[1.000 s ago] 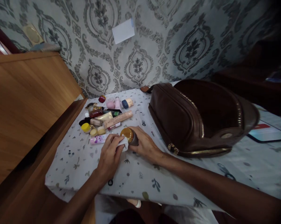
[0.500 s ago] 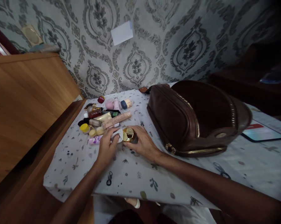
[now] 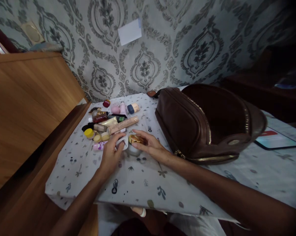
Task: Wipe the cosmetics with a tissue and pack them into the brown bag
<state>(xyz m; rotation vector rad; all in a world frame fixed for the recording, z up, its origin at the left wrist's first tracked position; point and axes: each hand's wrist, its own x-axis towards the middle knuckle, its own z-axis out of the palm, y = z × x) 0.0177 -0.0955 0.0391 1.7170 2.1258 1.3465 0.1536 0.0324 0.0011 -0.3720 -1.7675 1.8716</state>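
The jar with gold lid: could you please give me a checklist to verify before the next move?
1. Right hand has its fingers around the gold lid: ok.
2. Left hand holds the white cloth: ok.
3. Lid tightened fully on the jar: cannot tell.
4. Purple-patterned tube fully in sight: not ok, the left hand covers part.
5. Brown bag open: ok.

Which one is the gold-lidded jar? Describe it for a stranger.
Find the big, open, brown leather-look bag. Just left, the right hand holds the round, gold-lidded jar. Its lid gleams gold, unlike that of the small, round, yellow-capped pot.
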